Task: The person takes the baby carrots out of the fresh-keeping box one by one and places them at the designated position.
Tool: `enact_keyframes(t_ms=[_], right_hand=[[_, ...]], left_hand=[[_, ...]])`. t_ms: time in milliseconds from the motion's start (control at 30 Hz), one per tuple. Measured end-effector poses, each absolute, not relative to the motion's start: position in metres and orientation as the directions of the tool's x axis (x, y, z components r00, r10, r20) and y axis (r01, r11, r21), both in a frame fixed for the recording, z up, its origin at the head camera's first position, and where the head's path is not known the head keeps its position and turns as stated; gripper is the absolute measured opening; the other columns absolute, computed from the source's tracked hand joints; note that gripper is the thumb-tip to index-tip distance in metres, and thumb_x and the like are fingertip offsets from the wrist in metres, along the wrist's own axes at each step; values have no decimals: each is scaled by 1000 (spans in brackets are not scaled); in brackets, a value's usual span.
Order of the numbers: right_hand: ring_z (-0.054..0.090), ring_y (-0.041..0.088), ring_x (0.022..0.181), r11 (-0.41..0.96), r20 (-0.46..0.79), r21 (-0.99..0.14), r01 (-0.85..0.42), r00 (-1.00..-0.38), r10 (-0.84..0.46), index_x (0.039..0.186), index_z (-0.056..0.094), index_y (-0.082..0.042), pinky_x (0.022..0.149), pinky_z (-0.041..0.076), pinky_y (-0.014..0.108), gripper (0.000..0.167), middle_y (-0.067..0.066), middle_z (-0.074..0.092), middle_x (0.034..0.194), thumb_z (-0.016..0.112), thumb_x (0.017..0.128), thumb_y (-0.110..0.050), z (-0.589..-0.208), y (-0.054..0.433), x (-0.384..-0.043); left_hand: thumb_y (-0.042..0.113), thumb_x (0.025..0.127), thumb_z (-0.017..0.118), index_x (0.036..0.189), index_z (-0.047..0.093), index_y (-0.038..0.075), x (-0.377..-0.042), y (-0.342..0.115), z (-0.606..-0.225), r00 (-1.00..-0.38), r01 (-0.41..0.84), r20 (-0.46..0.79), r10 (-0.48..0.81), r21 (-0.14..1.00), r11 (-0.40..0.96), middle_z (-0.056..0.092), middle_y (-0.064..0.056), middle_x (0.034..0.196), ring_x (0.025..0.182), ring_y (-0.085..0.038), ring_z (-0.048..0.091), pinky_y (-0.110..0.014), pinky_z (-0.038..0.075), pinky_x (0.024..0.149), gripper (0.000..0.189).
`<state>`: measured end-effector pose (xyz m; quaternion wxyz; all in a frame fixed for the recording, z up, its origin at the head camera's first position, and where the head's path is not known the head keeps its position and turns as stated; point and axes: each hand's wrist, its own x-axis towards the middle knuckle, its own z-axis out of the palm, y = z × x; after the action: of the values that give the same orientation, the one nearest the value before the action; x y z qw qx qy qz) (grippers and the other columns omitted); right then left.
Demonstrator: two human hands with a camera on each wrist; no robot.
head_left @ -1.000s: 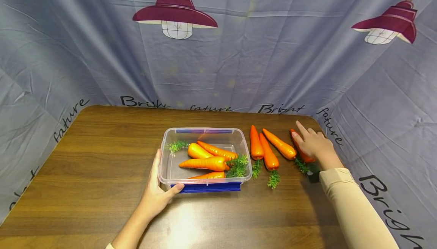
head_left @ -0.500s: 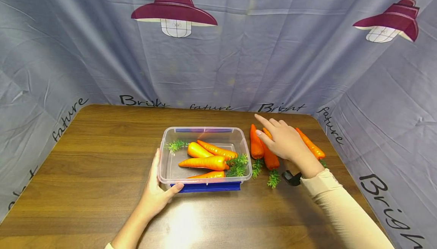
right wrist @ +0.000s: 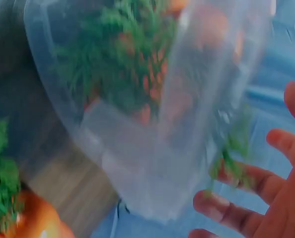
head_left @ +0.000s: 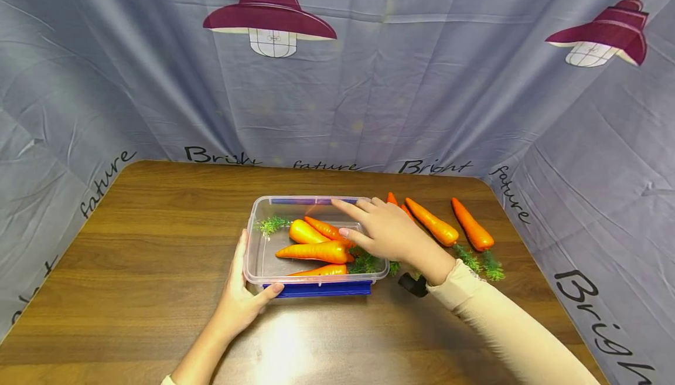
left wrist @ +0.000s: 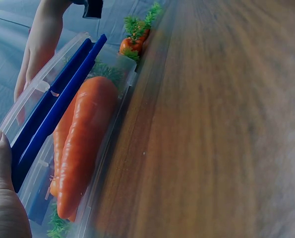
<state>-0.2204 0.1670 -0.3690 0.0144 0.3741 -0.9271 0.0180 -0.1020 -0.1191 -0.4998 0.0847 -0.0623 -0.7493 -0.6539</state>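
Note:
A clear plastic food container (head_left: pixel 317 200) with blue side latches holds several orange carrots (head_left: pixel 313 252) with green tops. My left hand (head_left: pixel 242 297) grips its front left corner, thumb over the blue latch (left wrist: pixel 63 109) and fingers along the left wall. Over the container's right side hovers my right hand (head_left: pixel 387 230), its fingers spread and holding nothing visible. In the right wrist view, some green leaves (right wrist: pixel 231 158) overlap the fingers beside the blurred container wall. Through the clear wall, the left wrist view shows a large carrot (left wrist: pixel 88 144).
To the right lie two carrots in plain sight, an orange one (head_left: pixel 432 222) and a redder one (head_left: pixel 471 225). More carrots (head_left: pixel 392 198) are mostly hidden behind my right hand. The wooden table (head_left: pixel 158 244) meets a printed curtain (head_left: pixel 337 109) at the back.
My right hand has swept left from the far-right carrot to over the container. That carrot has rocked and shifted slightly on the table. The left hand and the container have kept their place.

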Motion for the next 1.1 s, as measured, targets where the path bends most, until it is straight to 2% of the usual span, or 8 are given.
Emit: enact_keyframes(t_ms=[33,267,533,600,733,867,1000,1100], right_hand=[[59,30,115,713,29,-16,-701,-713,-701,155,30,-39,87,53,46,59,3,62,132,41,101,-59,-371,164,-220],[59,28,113,659,-8,-5,-752,-659,-752,156,31,-36,99,48,49,63,4,64,125,43,99,-61,-382,149,-217],[60,25,99,613,-43,23,-790,-614,-789,155,33,-38,85,51,42,67,0,63,111,49,95,-64,-388,142,-216],[60,25,100,608,-63,25,-794,-608,-792,154,34,-40,84,52,43,66,1,63,115,49,94,-66,-389,141,-216],[61,29,111,605,-111,22,-796,-604,-789,153,32,-44,91,52,47,66,3,62,131,47,93,-69,-392,138,-216],[60,32,117,607,-154,6,-795,-600,-785,153,32,-45,97,50,49,67,5,59,138,50,92,-68,-393,133,-216],[60,32,115,613,-180,12,-790,-605,-776,153,32,-46,95,50,50,69,3,58,141,54,91,-67,-393,130,-214],[62,33,110,597,-170,19,-802,-591,-788,153,31,-45,90,51,49,71,3,57,144,57,90,-66,-394,128,-213]], left_hand=[[4,78,82,159,-1,38,-102,-119,-500,-978,203,208,-19,969,143,6,-7,168,151,-34,16,-3,18,111,122],[6,78,83,159,-1,39,-103,-120,-500,-980,193,199,-20,968,160,7,-3,168,150,-34,17,-2,17,110,121],[6,78,83,159,-1,37,-103,-121,-499,-978,201,206,-17,967,154,5,-2,168,151,-34,16,-3,18,111,121],[6,77,83,159,-1,37,-103,-121,-498,-978,202,208,-18,966,162,5,-2,168,151,-35,16,-3,18,111,122],[6,77,84,159,-1,36,-103,-121,-498,-978,201,208,-24,964,173,6,-2,168,151,-35,16,-2,17,110,122],[7,77,84,160,-1,34,-102,-121,-498,-979,196,204,-27,964,177,6,-2,168,151,-35,16,-1,16,109,121],[7,78,83,160,-1,34,-102,-122,-499,-980,190,197,-26,967,171,6,-2,168,151,-34,15,-1,16,109,121],[7,78,83,160,-1,34,-102,-121,-500,-980,190,196,-23,968,163,5,-1,168,151,-34,15,-1,17,109,120]])
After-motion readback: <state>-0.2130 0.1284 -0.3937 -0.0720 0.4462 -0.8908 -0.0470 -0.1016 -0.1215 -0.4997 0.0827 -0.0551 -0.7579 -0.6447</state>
